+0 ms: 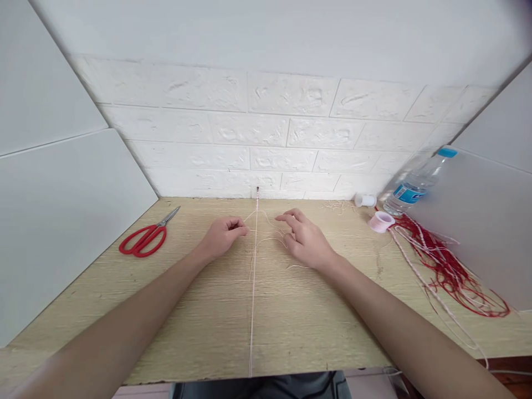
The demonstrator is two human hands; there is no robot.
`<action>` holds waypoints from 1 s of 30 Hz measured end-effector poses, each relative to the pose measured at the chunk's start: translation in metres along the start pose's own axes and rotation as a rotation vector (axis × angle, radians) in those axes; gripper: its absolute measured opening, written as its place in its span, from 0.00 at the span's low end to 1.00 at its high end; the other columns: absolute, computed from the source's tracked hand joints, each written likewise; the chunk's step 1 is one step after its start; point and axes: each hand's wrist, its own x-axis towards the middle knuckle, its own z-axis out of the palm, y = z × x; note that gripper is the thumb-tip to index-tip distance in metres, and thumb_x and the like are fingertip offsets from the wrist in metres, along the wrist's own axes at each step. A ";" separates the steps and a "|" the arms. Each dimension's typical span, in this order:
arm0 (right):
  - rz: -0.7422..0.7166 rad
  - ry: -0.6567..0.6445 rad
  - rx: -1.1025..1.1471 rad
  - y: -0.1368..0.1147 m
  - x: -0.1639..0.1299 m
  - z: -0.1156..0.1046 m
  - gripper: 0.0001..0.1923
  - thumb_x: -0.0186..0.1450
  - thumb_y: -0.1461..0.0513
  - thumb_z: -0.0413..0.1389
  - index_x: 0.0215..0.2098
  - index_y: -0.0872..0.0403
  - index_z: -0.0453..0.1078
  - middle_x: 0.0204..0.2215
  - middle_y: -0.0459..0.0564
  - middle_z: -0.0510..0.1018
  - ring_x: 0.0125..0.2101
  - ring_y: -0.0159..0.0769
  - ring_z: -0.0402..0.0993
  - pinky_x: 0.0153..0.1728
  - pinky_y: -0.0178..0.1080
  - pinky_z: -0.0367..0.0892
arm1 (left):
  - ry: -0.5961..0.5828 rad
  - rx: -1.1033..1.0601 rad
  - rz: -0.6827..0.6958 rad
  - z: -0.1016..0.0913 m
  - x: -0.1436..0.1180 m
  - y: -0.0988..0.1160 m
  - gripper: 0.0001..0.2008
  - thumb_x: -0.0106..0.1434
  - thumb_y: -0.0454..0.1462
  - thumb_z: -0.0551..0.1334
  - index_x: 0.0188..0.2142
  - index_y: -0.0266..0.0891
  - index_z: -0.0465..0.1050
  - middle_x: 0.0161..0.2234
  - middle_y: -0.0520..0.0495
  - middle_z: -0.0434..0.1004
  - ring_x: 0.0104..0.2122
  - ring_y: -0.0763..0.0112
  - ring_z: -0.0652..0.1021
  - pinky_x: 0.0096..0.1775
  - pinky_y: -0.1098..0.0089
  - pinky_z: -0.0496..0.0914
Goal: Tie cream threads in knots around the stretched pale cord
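A taut pale pink cord (253, 310) runs from a small hook on the wall down across the table and over its front edge. Its far end, near the wall, shows a short pink-and-white knotted stretch. My left hand (222, 237), left of the cord, pinches a thin cream thread (266, 214) between thumb and fingertips. To the right of the cord, my right hand (307, 239) has its index finger stretched out and its other fingers curled around the thread. Thread loops between both hands, crossing the cord, and a loose end pokes out below my right hand.
Red-handled scissors (143, 240) lie at the left. At the right are a white spool (365, 200), a pink thread spool (381, 221), a water bottle (409, 191) with a blue cap, and a heap of red cords (453, 271). White panels (75, 221) flank the table (199, 332).
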 end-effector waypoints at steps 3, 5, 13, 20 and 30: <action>0.039 -0.026 0.010 0.002 0.002 -0.008 0.16 0.59 0.67 0.51 0.46 0.54 0.69 0.37 0.50 0.74 0.30 0.33 0.68 0.31 0.36 0.60 | 0.002 -0.001 -0.004 0.000 0.000 -0.001 0.12 0.57 0.43 0.60 0.22 0.37 0.68 0.19 0.56 0.62 0.22 0.77 0.62 0.27 0.71 0.57; 0.030 -0.152 0.072 0.002 0.003 -0.016 0.12 0.58 0.67 0.51 0.40 0.53 0.70 0.26 0.45 0.73 0.25 0.32 0.65 0.27 0.34 0.57 | 0.003 -0.001 0.002 0.000 0.001 -0.001 0.12 0.57 0.42 0.60 0.22 0.38 0.68 0.19 0.56 0.62 0.22 0.76 0.62 0.27 0.71 0.57; -0.009 -0.578 0.261 0.008 -0.003 -0.038 0.06 0.54 0.65 0.59 0.31 0.52 0.74 0.22 0.42 0.72 0.21 0.28 0.64 0.21 0.32 0.53 | 0.006 0.022 0.009 0.000 0.000 -0.001 0.12 0.56 0.43 0.59 0.23 0.38 0.68 0.20 0.55 0.64 0.23 0.76 0.63 0.28 0.71 0.58; 0.113 -0.688 0.296 0.019 -0.009 -0.037 0.06 0.48 0.66 0.64 0.25 0.53 0.74 0.19 0.42 0.72 0.17 0.27 0.63 0.17 0.31 0.51 | 0.004 0.030 0.016 0.001 0.001 -0.001 0.13 0.57 0.44 0.59 0.22 0.37 0.68 0.21 0.54 0.64 0.23 0.76 0.64 0.27 0.72 0.58; 0.075 -0.560 0.297 0.020 0.001 -0.042 0.05 0.56 0.60 0.60 0.28 0.54 0.76 0.21 0.44 0.74 0.20 0.28 0.64 0.19 0.32 0.55 | -0.008 0.087 0.045 0.002 -0.001 0.002 0.12 0.58 0.43 0.58 0.23 0.38 0.69 0.20 0.54 0.65 0.23 0.75 0.64 0.27 0.72 0.58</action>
